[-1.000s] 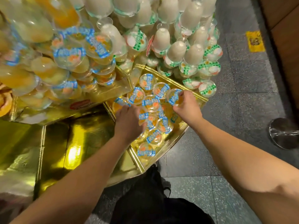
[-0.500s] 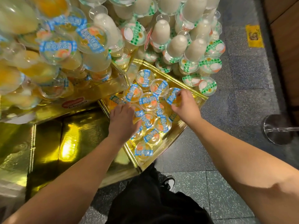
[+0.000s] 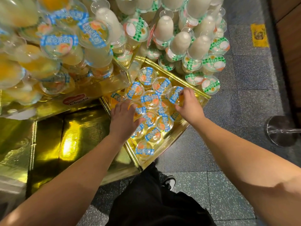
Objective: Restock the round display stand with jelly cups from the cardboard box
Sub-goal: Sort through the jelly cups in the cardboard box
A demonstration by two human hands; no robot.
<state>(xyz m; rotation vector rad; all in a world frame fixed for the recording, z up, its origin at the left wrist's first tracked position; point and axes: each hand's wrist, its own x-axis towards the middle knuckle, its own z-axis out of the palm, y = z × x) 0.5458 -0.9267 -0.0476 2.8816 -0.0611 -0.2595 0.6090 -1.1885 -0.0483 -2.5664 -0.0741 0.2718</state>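
Our right hand (image 3: pixel 189 106) fingers still pinch a blue-lidded jelly cup (image 3: pixel 175 95) in the gold tray (image 3: pixel 192 82); our left hand (image 3: pixel 124 119) has spread over neighbouring cups; arranging continues, cardboard box unseen.

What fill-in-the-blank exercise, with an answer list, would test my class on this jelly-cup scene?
1. The lids of the cups in the gold tray carry a band coloured ____.
2. The right hand grips a cup at the tray's ____ edge.
3. The left hand rests on the ____ in the tray.
4. The stacked white cups have lids patterned in ____.

Missing words: blue; far; cups; green
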